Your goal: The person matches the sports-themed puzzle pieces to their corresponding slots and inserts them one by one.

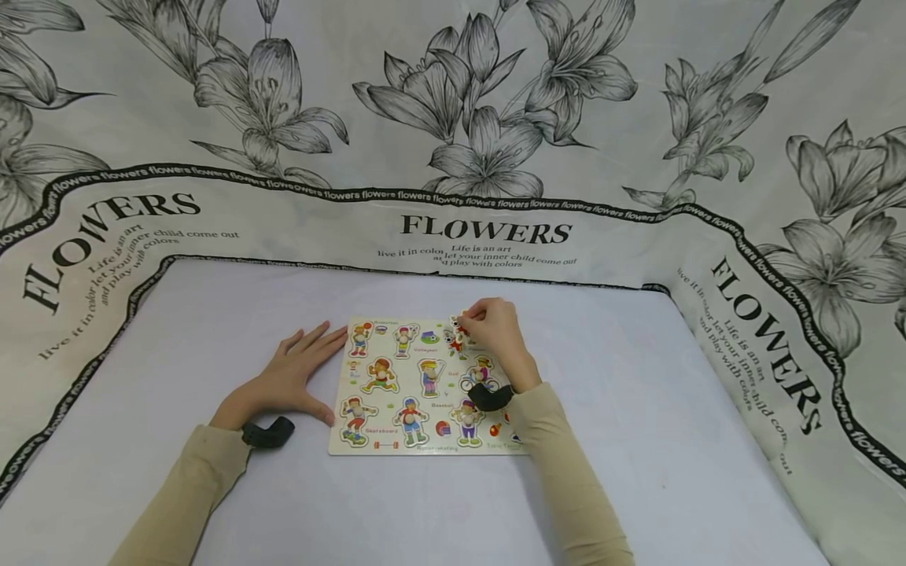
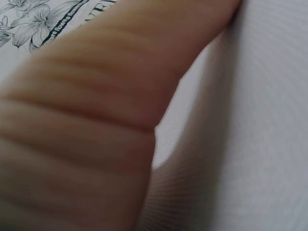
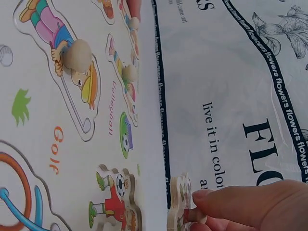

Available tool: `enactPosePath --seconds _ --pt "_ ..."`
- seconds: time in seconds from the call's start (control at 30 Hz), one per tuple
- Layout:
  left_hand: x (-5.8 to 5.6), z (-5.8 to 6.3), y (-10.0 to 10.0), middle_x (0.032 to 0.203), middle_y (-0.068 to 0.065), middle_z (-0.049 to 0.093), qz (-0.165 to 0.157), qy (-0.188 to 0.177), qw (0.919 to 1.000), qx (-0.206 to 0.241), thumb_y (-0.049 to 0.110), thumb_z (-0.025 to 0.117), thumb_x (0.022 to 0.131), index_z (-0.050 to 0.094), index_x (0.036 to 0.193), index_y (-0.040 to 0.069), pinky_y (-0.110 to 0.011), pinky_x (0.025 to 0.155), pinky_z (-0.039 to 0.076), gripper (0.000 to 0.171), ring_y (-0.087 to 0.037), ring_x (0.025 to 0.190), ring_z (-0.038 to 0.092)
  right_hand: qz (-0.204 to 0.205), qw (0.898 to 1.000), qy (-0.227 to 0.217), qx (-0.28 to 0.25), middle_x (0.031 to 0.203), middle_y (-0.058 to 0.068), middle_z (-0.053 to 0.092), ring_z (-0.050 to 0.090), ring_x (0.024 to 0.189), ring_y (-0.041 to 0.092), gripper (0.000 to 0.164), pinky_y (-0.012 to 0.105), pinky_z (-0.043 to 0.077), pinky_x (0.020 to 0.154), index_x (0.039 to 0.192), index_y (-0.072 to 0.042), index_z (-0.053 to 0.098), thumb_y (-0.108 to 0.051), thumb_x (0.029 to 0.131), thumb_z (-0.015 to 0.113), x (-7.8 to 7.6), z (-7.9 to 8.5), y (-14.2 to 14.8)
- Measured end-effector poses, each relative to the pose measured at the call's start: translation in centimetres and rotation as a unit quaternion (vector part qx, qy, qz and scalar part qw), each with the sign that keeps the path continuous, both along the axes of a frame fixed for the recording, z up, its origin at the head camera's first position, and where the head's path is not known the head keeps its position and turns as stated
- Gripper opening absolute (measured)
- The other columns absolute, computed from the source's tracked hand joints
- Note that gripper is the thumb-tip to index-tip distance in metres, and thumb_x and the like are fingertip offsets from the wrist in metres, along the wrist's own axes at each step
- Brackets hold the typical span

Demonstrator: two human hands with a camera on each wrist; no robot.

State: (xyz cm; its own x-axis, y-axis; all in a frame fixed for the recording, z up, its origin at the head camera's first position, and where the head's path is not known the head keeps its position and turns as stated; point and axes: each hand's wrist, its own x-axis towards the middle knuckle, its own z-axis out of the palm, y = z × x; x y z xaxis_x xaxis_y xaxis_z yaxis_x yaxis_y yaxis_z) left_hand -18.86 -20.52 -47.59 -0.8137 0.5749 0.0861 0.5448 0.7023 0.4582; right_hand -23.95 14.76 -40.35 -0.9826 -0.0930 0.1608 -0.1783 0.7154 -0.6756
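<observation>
A wooden peg puzzle board lies on the table, filled with sports figures that carry round knobs. My right hand is over its far right corner. Thumb and fingers there pinch a small cut-out puzzle piece, seen nearly edge-on in the right wrist view. Beside it on the board is a football player figure in a red shirt, rimmed by pale wood. My left hand rests flat with fingers spread, fingertips and thumb at the board's left edge. Mostly the hand's skin fills the left wrist view.
A white cloth covers the table. Fabric with printed lilies and lettering rises around the back and sides. Dark wrist-worn devices sit at both cuffs; the right forearm covers the board's near right corner.
</observation>
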Motion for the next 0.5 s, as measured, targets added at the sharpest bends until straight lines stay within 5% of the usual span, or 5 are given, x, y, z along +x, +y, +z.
enactPosePath --seconds 0.5 --pt "0.0 -0.1 0.0 0.165 -0.008 0.019 0.000 0.002 1.0000 0.002 0.076 0.080 0.053 0.023 0.158 0.008 -0.059 0.117 0.000 0.138 -0.035 0.151 0.003 -0.012 0.998 -0.045 0.039 0.066 0.006 0.064 0.054 0.053 0.016 0.019 0.026 0.043 0.048 0.075 -0.004 0.070 -0.017 0.086 0.076 0.1 -1.8 -0.9"
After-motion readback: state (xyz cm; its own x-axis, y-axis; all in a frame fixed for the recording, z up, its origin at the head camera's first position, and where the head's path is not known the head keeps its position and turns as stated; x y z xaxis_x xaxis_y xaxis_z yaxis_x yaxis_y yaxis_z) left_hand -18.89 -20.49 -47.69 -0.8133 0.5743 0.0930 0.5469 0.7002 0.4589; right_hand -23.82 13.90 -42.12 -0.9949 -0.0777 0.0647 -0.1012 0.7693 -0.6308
